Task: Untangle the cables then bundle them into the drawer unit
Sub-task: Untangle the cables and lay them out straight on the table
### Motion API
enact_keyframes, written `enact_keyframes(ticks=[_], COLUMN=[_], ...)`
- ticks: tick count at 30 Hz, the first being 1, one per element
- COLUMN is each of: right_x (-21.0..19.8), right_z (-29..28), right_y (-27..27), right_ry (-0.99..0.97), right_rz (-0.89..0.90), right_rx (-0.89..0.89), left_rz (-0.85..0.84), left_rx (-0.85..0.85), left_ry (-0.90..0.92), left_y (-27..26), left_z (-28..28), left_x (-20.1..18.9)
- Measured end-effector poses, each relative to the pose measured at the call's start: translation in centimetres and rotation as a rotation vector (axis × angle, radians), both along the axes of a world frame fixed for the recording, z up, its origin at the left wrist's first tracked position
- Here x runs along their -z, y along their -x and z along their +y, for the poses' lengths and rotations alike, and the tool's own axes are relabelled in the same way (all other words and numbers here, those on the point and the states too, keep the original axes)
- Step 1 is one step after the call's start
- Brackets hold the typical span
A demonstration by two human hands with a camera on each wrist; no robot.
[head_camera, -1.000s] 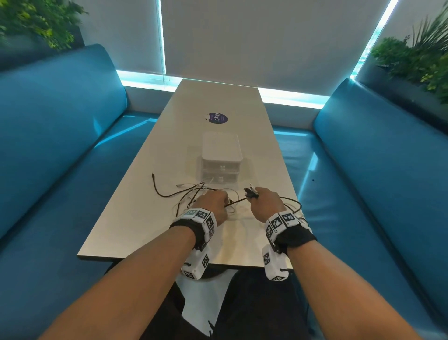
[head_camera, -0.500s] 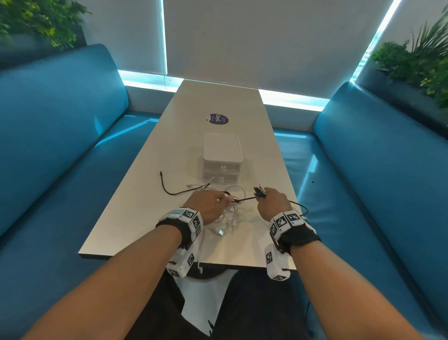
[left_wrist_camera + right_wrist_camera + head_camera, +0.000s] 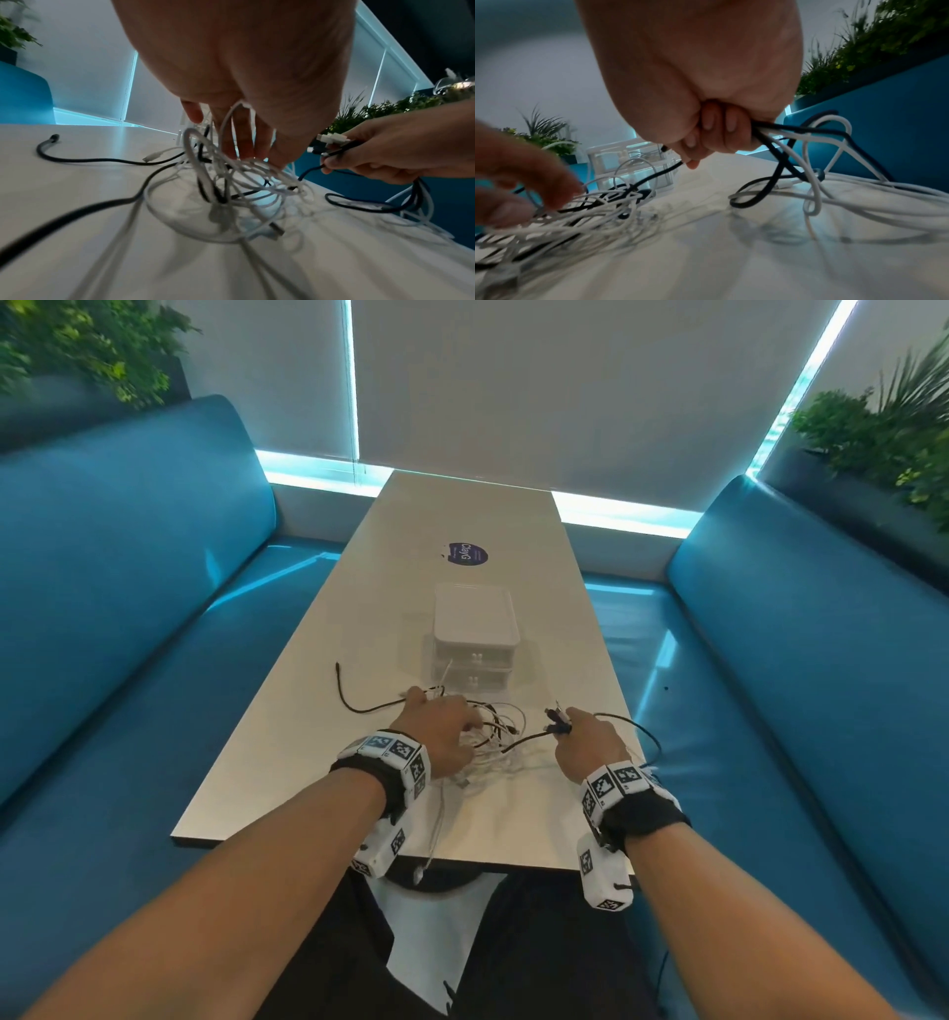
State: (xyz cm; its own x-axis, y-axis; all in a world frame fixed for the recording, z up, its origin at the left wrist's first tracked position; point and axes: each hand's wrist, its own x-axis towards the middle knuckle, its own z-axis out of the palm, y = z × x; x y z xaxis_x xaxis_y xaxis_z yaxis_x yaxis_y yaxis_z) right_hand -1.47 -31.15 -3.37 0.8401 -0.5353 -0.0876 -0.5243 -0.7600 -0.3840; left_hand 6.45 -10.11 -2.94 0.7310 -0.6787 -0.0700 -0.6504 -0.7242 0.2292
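Head view shows a person seated at the near end of a long pale table [image 3: 287,762], both forearms reaching forward over it. At the middle of the near half lies a tangle of white and black cables [image 3: 500,737], and the left hand [image 3: 441,729] is lowered onto it from 7 o'clock, fingers spread and pointing down into the loops; the left wrist view shows the fingertips [image 3: 228,150] threaded among white strands, with one white loop running up between the fingers, though whether any strand is actually pinched I cannot tell. At 3 o'clock of the tangle the right hand [image 3: 585,737] is curled into a fist around several cables: the right wrist view shows its fingers [image 3: 716,132] wrapped round black and white cords that trail off toward 4 o'clock in loose loops on the table, while a bunch of plug ends [image 3: 557,719] sticks out of the fist toward 10 o'clock, and one black cord runs from the fist back into the tangle. A single black cable [image 3: 354,698] strays out of the pile toward 10 o'clock, its end lying free on the table. At 12 o'clock of the tangle, just beyond it, stands the white drawer unit [image 3: 475,639], two drawers stacked, both shut. Farther at 12 o'clock a dark round sticker [image 3: 466,554] lies on the tabletop. Blue benches [image 3: 128,588] flank the table at 9 and 3 o'clock.
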Motion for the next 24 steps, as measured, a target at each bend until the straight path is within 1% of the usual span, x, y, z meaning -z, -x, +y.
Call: enact_keyframes(ticks=[4,7,11,13,17,19,21,24], right_x=[0.2,0.2,0.4,0.5,0.6,0.7,0.8,1.2], right_z=[0.2,0.2,0.2,0.0,-0.2,-0.2,-0.2,-0.2], right_y=[0.3,0.5,0.6,0.7,0.5,0.3,0.2,0.1], right_ry=[0.025,0.031,0.027,0.031,0.011,0.001,-0.001,0.001], right_rz=[0.014,0.022,0.037,0.049,0.049,0.047,0.055,0.069], right_rx=[-0.049,-0.077,-0.104,-0.111,-0.113,-0.117,-0.117,-0.119], left_rz=[-0.042,-0.031,-0.120,-0.125,-0.047,-0.035,-0.045,-0.049], left_rx=[-0.002,0.010,-0.053,-0.072,-0.059,-0.053,-0.053,-0.073], left_ry=[0.086,0.040,0.046,-0.019,-0.214,-0.283,-0.304,-0.254], left_y=[0.3,0.4,-0.4,-1.1,-2.0,-2.3,-2.5,-2.6], left_z=[-1.7,-3.0,-4.3,-4.5,-4.3,-3.8,-3.3,-2.5], left_x=[-1.0,-1.3,-1.4,-1.4,-1.0,-0.6,-0.3,0.1])
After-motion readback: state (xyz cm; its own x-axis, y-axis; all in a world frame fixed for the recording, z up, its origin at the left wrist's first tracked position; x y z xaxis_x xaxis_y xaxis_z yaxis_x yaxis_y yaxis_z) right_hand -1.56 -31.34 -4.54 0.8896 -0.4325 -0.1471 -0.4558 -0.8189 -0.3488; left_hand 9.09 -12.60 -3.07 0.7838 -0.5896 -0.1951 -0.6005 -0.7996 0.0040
